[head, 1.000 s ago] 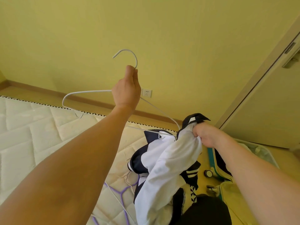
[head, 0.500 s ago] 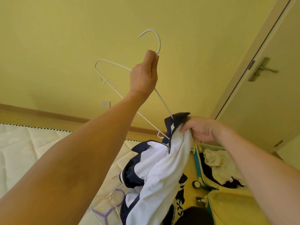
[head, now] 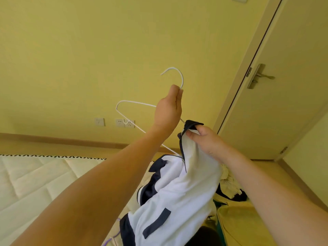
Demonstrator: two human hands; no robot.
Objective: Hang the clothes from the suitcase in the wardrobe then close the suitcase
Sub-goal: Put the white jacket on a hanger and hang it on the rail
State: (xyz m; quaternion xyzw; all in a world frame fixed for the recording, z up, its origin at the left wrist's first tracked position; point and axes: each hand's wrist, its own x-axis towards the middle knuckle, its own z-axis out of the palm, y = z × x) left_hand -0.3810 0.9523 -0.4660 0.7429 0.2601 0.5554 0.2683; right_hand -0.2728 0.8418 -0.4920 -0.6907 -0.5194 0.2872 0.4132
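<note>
Jacket (head: 177, 196), white with navy panels and a navy zip edge, hangs in front of the person, bunched and drooping from its collar down toward the bottom of the frame. It hangs over the gap between the mattress (head: 35, 183) on the left and the open suitcase (head: 236, 219) at lower right. The suitcase has a yellowish inner lining and a teal edge, with pale and dark clothes (head: 230, 185) still lying in it behind the jacket.

The door (head: 287, 110) stands closed on the right, with a metal handle (head: 259, 76). Wall sockets (head: 124, 123) sit low on the yellow wall behind the hanger.

The left hand (head: 167, 112) is raised above the jacket, fingers curled tight with the thumb pressed against them, pinching the neck of the hanger (head: 134, 112) just under its hook. The hanger is thin white wire, tilted, its hook pointing up and left. One shoulder juts out to the left of the hand; the lower wire runs down and right and meets the jacket near the zip.

The right hand (head: 207, 141) grips the collar, fingers and thumb closed round a fold of white fabric and the navy zip edge, just right of the hanger's lower end.
</note>
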